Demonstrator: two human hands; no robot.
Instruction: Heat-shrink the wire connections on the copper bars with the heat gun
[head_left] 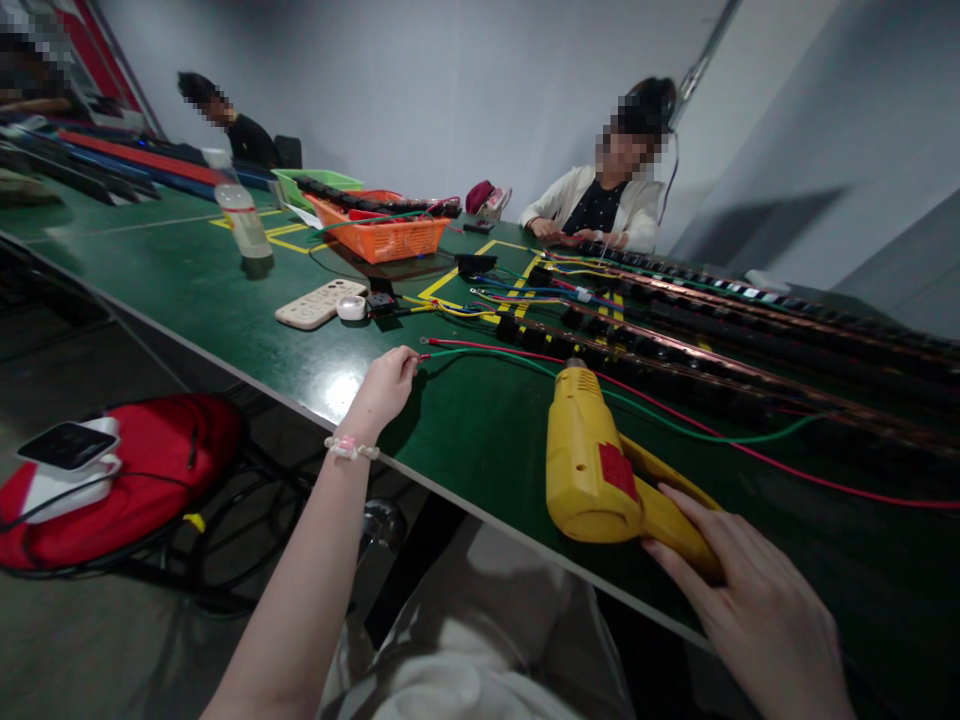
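My left hand (389, 386) pinches the end of a green wire (480, 351) over the table's near side. A small red piece shows on that wire just past my fingertips. Beside it lies a red wire (517, 351) with a ring terminal (425, 341) at its tip. My right hand (757, 590) is wrapped around the handle of a yellow heat gun (583, 460), whose nozzle points away from me toward the wires. Behind the nozzle, long dark strips (660, 365) with copper-coloured bars and more wires run off to the right.
On the green table (480, 430) are a phone (319, 304), a white earbud case (351, 307), a bottle (241, 215) and an orange basket (390, 240). A person (600, 200) sits across. At lower left, a red stool (165, 450) carries a white device (71, 460).
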